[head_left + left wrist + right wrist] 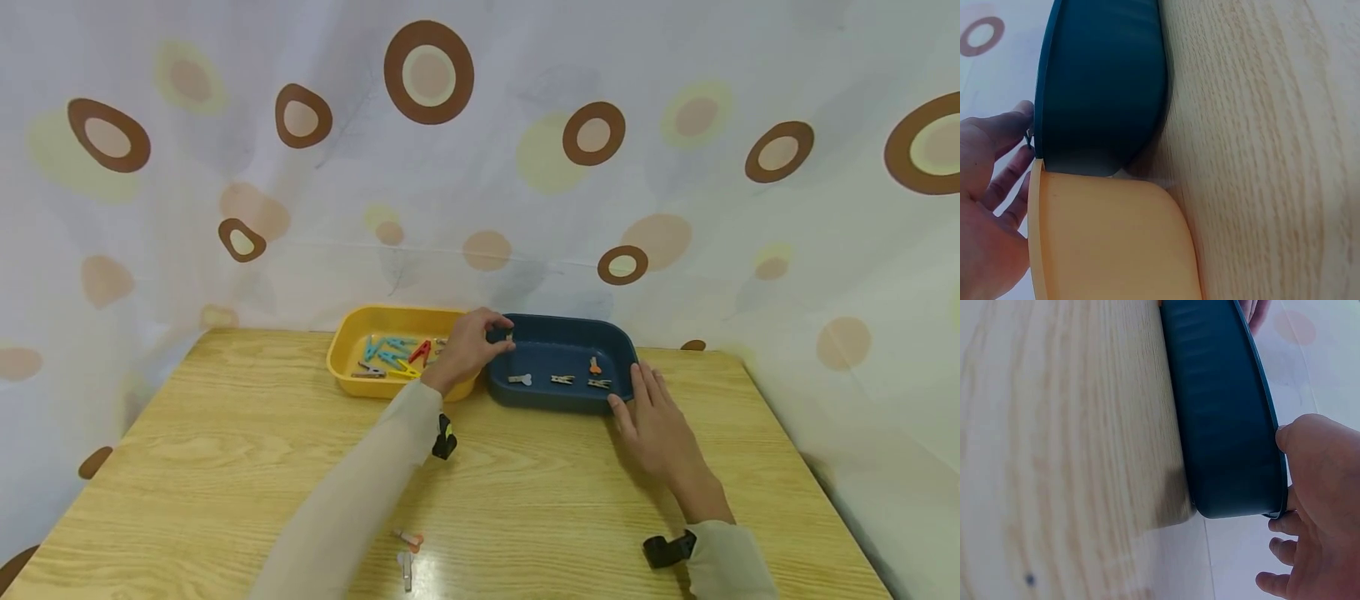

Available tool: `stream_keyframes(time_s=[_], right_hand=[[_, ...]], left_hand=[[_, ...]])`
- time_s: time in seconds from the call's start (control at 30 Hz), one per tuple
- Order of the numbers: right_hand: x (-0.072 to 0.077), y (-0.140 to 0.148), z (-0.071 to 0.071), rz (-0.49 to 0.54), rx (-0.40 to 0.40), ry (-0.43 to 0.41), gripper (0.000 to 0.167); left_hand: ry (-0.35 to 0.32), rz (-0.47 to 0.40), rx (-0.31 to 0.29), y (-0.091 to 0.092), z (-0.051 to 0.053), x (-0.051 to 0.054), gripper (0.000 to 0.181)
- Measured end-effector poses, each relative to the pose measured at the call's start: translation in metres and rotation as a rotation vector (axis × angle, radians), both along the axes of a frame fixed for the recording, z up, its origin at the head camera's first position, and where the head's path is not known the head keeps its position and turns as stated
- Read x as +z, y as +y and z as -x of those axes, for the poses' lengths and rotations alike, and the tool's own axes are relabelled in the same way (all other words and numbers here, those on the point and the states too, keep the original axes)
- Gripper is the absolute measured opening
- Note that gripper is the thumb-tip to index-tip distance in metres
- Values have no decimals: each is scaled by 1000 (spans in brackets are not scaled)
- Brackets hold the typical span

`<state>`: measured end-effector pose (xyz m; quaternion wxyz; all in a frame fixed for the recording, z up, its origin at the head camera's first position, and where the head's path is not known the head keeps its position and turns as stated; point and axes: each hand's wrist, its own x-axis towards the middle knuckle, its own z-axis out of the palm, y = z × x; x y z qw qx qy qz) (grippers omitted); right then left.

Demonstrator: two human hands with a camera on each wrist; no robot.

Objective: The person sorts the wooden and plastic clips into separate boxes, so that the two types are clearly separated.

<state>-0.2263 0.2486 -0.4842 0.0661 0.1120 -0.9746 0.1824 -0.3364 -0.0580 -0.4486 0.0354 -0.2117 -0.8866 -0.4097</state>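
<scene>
My left hand [468, 346] reaches over the yellow tray to the left end of the dark blue tray [555, 400]. Between its thumb and fingertips it pinches a small clothespin [509, 337], mostly hidden by the fingers. Inside the blue tray lie several clothespins: a wooden one with a pale end [520, 379], plain wooden ones and one with an orange end [595, 365]. My right hand [663, 429] rests on the blue tray's near right corner, fingers fairly straight along the rim. In the right wrist view its thumb [1297, 434] touches the rim.
Beside the blue tray stands the yellow tray [337, 367], holding blue, red, yellow and other clothespins. Two clothespins, one with an orange end [409, 540] and one with a pale end [407, 571], lie near the table's front edge. A patterned cloth hangs behind the table [225, 433].
</scene>
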Motion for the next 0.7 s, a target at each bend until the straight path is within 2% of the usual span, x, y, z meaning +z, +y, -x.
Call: stream_keyframes(time_s=[0.47, 0.57, 0.7], right_hand=[[-1, -1, 1, -2, -3, 16, 77], [0, -1, 0, -6, -6, 15, 77], [1, -1, 0, -5, -6, 8, 77]], left_hand=[[39, 145, 30, 10, 10, -4, 32], [44, 147, 24, 10, 11, -4, 34], [31, 101, 0, 9, 13, -2, 37]])
